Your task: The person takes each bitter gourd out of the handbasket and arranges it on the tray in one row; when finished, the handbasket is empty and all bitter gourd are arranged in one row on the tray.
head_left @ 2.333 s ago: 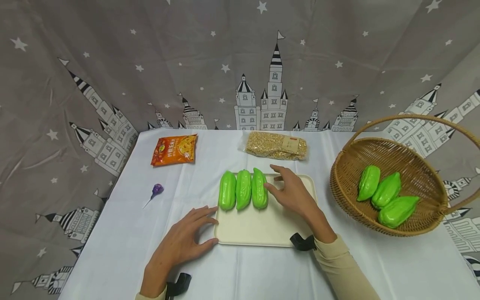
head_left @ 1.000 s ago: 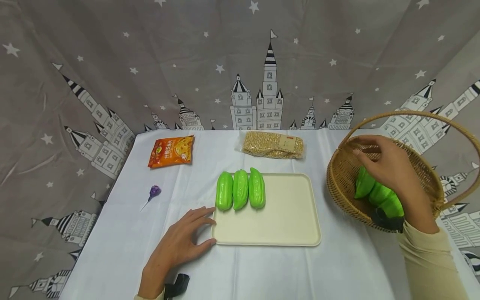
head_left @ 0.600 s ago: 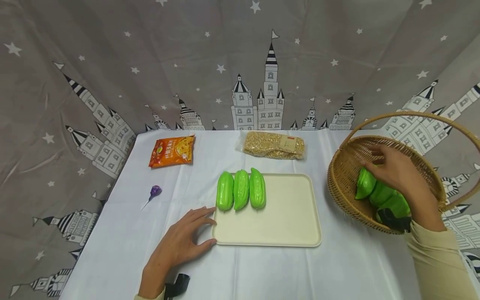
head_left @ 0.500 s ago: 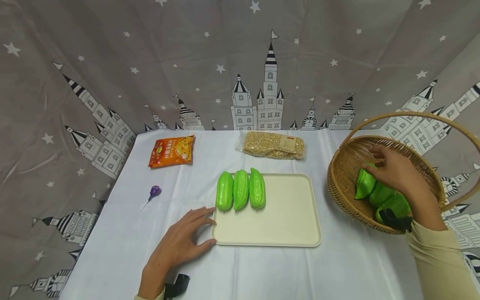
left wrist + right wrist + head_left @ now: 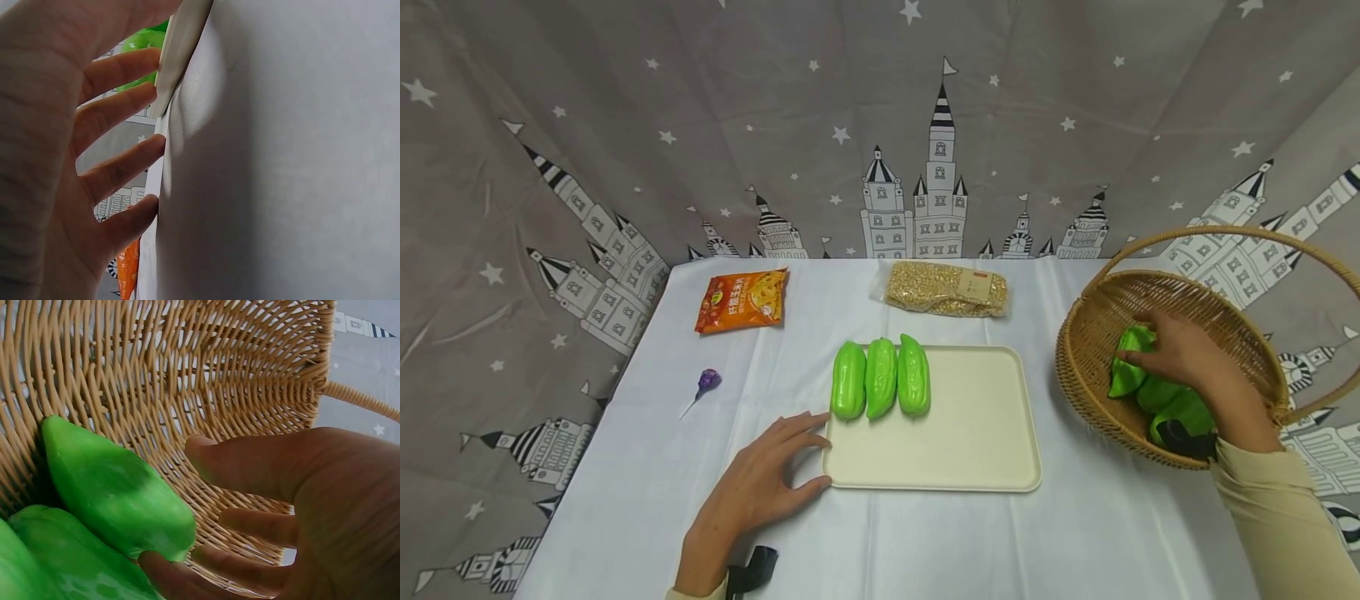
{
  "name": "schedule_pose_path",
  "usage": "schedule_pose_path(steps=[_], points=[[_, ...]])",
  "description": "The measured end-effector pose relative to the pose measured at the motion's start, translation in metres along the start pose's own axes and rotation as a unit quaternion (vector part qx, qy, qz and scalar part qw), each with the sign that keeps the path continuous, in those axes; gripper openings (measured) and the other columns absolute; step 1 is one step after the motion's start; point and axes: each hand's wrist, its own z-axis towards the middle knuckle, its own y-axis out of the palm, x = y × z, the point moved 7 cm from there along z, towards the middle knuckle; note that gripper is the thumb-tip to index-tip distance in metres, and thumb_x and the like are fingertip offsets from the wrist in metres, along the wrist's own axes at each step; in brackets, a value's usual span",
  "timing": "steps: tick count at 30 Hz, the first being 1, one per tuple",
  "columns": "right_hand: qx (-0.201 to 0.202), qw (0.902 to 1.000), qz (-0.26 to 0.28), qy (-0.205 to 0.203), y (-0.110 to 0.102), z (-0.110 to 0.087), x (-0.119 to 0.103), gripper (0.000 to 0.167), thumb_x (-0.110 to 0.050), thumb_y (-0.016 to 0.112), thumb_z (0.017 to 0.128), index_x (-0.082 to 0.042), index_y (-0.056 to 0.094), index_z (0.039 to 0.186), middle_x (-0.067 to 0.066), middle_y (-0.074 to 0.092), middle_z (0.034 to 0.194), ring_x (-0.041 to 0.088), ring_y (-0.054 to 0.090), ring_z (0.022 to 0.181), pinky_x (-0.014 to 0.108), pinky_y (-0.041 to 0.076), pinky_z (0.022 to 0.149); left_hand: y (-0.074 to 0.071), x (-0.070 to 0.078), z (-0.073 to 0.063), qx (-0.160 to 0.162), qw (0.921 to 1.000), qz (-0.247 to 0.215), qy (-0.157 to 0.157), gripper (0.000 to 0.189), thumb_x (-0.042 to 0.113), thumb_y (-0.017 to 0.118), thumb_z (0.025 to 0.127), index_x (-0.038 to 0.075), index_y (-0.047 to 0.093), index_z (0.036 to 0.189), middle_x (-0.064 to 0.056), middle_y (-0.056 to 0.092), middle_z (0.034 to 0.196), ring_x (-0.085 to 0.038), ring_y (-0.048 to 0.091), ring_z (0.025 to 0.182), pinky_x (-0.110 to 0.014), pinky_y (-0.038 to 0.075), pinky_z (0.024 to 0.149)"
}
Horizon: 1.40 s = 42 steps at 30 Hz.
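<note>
My right hand (image 5: 1187, 354) reaches down into the wicker basket (image 5: 1084, 400) at the right. Its thumb and fingers are spread close to a glossy green, pointed vegetable (image 5: 119, 494), with one fingertip right at that piece's blunt end in the right wrist view. Two more such pieces lie beside it, partly covered by my hand and wrist strap. On the left, my left hand (image 5: 760, 483) rests on the white cloth, fingertips at the left edge of the cream tray (image 5: 977, 433). Three long green vegetables (image 5: 882, 379) stand side by side at the tray's upper left.
Behind the tray lies a clear bag of yellow grains (image 5: 943, 289). An orange snack packet (image 5: 741, 302) is at the back left, and a purple lollipop (image 5: 707, 381) sits below it. The basket's tall handle (image 5: 1232, 232) arches over its opening.
From over the tray, my right hand has moved right to the basket, then sunk deeper inside, closer to the leftmost green vegetable. My left hand has stayed at the tray's edge.
</note>
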Motion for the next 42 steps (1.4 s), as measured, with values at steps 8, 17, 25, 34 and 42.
schedule_pose_path(steps=[8,17,25,34,42], points=[[-0.021,0.9996,0.009,0.016,0.008,0.002,0.004,0.080,-0.027,0.083,0.093,0.022,0.042,0.141,0.057,0.045,0.131,0.073,0.039,0.125,0.083,0.043,0.103,-0.001,0.000,0.000,0.003,1.0000,0.002,-0.006,0.044,0.039,0.093,0.082,0.023,0.075,0.119,0.002,0.063,0.153,-0.028,0.056,0.146,-0.053,0.042,0.125],[-0.027,0.9994,0.005,0.024,0.014,0.005,-0.002,0.084,-0.030,0.086,0.091,0.020,0.041,0.141,0.058,0.038,0.130,0.069,0.049,0.115,0.079,0.052,0.092,0.001,-0.001,-0.001,0.005,1.0000,0.003,-0.004,0.043,0.041,0.093,0.083,0.025,0.075,0.119,0.004,0.063,0.153,-0.028,0.056,0.145,-0.054,0.042,0.125],[-0.021,0.9992,0.010,0.031,0.016,0.005,-0.006,0.084,-0.030,0.087,0.089,0.017,0.040,0.140,0.057,0.032,0.131,0.069,0.055,0.107,0.075,0.056,0.086,0.000,0.000,-0.002,0.007,1.0000,0.001,0.004,0.043,0.040,0.093,0.083,0.024,0.075,0.119,0.002,0.063,0.153,-0.029,0.057,0.145,-0.055,0.042,0.125],[0.023,0.9992,0.030,0.013,0.004,0.008,-0.008,0.084,-0.024,0.084,0.089,0.019,0.038,0.144,0.059,0.030,0.135,0.070,0.044,0.118,0.078,0.052,0.089,-0.001,0.001,-0.001,0.003,1.0000,0.008,0.001,0.042,0.041,0.091,0.084,0.024,0.076,0.119,0.004,0.063,0.153,-0.028,0.057,0.145,-0.053,0.042,0.125],[0.097,0.9941,0.044,-0.020,-0.027,-0.002,-0.019,0.083,-0.021,0.087,0.089,0.016,0.042,0.148,0.055,0.034,0.144,0.071,0.033,0.132,0.087,0.038,0.102,0.000,0.000,-0.001,0.001,1.0000,0.005,-0.001,0.042,0.043,0.091,0.085,0.025,0.075,0.119,0.004,0.063,0.153,-0.028,0.057,0.145,-0.054,0.042,0.125]])
